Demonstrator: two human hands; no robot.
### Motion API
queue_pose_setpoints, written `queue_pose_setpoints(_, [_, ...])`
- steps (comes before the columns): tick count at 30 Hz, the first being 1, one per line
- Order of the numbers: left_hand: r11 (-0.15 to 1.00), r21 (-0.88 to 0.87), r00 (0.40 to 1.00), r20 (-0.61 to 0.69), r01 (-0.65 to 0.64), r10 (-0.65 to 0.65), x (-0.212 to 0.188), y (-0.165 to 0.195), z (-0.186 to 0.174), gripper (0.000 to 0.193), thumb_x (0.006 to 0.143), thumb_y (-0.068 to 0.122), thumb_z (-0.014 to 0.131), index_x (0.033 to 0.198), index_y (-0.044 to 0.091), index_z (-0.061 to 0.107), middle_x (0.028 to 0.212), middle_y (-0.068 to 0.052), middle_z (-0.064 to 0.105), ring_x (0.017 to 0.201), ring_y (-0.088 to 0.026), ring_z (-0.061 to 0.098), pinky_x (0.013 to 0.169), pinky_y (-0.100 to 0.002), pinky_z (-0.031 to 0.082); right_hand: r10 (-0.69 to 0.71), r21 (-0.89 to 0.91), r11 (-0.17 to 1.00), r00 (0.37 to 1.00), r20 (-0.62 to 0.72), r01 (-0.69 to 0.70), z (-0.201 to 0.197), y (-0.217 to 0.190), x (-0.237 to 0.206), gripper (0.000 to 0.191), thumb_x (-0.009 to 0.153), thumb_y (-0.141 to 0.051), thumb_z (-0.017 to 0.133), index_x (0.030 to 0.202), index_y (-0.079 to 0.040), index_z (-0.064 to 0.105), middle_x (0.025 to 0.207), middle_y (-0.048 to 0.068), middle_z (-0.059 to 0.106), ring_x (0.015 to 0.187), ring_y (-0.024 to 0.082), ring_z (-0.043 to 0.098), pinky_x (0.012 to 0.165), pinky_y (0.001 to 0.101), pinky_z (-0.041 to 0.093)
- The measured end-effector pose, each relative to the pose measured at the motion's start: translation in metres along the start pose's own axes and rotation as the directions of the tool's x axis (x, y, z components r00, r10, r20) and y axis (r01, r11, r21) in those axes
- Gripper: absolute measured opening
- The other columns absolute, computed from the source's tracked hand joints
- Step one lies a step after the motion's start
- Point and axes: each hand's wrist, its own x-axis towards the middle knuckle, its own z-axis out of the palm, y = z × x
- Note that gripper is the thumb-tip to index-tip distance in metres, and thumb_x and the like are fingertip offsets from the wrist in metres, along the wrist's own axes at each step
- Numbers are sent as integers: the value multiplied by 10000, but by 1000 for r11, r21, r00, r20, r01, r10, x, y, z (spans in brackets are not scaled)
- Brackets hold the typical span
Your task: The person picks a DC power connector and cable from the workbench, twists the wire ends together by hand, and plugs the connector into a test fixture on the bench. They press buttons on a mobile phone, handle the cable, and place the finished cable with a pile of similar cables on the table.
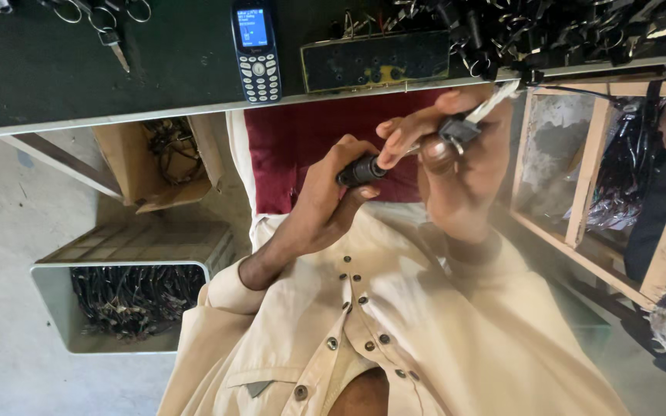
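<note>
My left hand is closed around the black handle of a small screwdriver, whose thin shaft points right toward a key. My right hand pinches that key by its black plastic head, the silver blade sticking up and to the right. Both hands are raised in front of my chest, just below the edge of the dark green table, over a dark red cloth. The screwdriver tip is hidden by my right fingers.
On the table lie a blue keypad phone, a black plate with holes, a heap of black-headed keys and keys on rings. Below left are a cardboard box and a grey bin of dark parts. A wooden frame stands to the right.
</note>
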Motion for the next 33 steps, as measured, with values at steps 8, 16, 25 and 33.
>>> queue_pose_setpoints(8, [1000,16,1000,-14,-18,18,-4,-5,-3,440,975,-20,717,1332,27,464,1107,-166,580,927,-338,610,826,-389,506,47,-14,999,999,4,-47,8,-6,4,256,1191,-150,592,1364,-101,410,1015,149,679,895,225,712,1037,404,537])
queue_pose_setpoints(16, [995,83,998,-5,-55,55,-4,-5,-6,481,967,28,740,1353,23,452,1165,-169,588,1005,-373,640,843,-427,512,55,-48,997,998,0,-55,19,-7,8,276,1163,-173,578,1360,-94,401,1025,141,684,905,216,721,1045,392,541])
queue_pose_setpoints(25, [903,431,989,-137,4,62,-12,-1,12,450,907,113,747,1304,74,541,1128,-116,596,1007,-331,657,800,-426,532,243,-508,831,969,-37,-227,31,-2,-12,351,1121,-266,483,1382,-40,421,1349,185,674,1248,246,708,1042,354,604])
queue_pose_setpoints(33, [599,800,954,-151,-35,257,-80,13,-20,472,902,105,726,1358,93,605,1184,-110,586,1059,-262,566,916,-451,438,802,406,553,596,-25,-728,61,15,23,644,1052,-303,690,1515,-35,331,1324,218,662,1201,307,604,1013,499,540])
